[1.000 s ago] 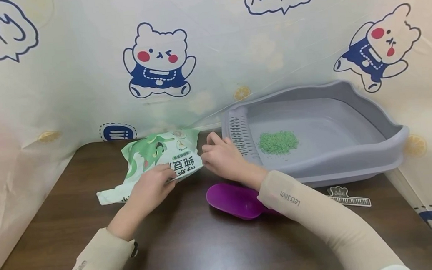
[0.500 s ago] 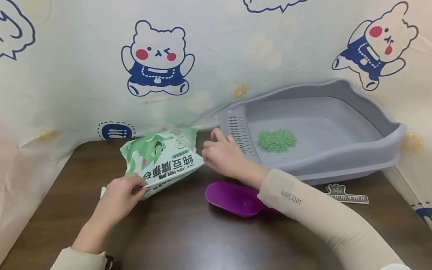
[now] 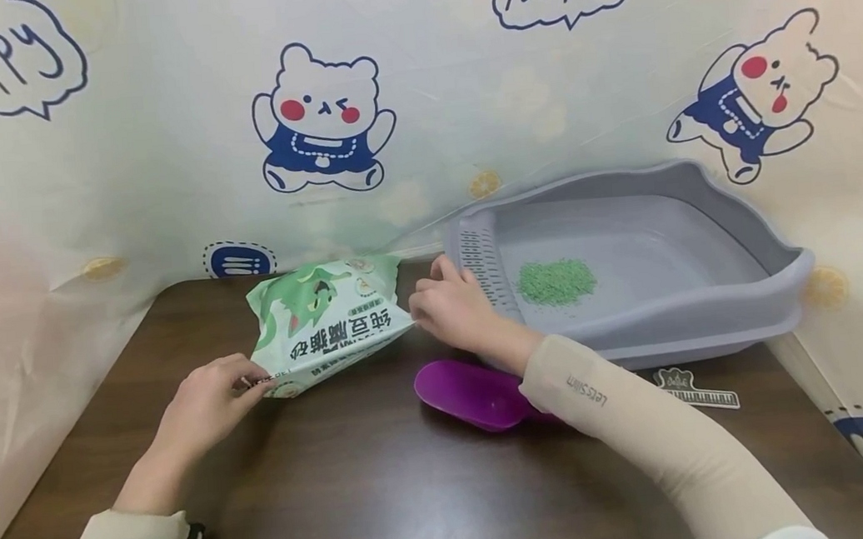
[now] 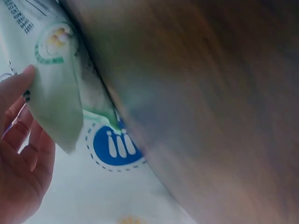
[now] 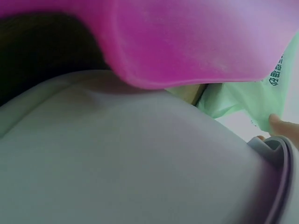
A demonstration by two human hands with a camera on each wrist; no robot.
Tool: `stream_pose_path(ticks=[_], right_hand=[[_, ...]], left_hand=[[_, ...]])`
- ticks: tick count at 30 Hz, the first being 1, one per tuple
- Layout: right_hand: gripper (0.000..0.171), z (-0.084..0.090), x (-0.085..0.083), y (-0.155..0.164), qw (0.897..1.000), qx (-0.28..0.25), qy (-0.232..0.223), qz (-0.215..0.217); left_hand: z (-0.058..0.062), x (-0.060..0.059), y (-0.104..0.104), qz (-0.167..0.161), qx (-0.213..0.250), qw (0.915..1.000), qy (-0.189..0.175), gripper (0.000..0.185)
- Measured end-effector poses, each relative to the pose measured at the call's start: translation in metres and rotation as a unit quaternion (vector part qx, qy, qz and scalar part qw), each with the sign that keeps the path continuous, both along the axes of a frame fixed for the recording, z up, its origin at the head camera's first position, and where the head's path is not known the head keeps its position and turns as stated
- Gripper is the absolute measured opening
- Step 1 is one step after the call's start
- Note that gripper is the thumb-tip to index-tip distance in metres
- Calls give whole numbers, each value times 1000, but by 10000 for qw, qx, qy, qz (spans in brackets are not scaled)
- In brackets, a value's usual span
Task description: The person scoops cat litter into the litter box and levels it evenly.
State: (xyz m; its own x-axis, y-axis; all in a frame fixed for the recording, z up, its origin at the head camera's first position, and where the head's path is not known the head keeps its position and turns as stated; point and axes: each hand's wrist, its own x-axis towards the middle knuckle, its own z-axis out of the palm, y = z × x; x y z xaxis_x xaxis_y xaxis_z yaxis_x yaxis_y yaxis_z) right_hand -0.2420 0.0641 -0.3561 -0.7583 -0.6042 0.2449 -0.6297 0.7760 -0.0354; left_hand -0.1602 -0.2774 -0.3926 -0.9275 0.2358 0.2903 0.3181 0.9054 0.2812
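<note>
Under the right sleeve (image 3: 637, 410), purple scoop (image 3: 466, 394) (handle hidden).

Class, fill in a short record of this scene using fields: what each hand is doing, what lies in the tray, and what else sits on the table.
left hand: pinches the near-left corner of the green litter bag
right hand: holds the bag's right edge, beside the tray
grey tray: holds a small pile of green pellets
purple scoop: lies on the table, partly under the right forearm
table: dark brown wood
</note>
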Motion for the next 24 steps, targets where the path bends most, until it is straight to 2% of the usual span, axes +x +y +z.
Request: stream_pose_path(ticks=[7,11,14,18,24], right_hand=[[9,3,3,9,9996,-168,-192,135],[15,11,8,27,9992,-203,-292,193],[16,19,16,50,9989,-309,-51,337],[16,25,30,91,9940,-870,308,587],[22,27,54,163,9818,-1726,351,710]], left_hand=[[-5,2,-10,-177,33,9997,148,13],[-6,1,-13,-154,80,9997,185,14],[-7,1,-15,-109,130,9998,146,14],[-7,-1,-17,-124,195,9997,86,14],[-8,-3,-20,-225,257,9992,213,16]])
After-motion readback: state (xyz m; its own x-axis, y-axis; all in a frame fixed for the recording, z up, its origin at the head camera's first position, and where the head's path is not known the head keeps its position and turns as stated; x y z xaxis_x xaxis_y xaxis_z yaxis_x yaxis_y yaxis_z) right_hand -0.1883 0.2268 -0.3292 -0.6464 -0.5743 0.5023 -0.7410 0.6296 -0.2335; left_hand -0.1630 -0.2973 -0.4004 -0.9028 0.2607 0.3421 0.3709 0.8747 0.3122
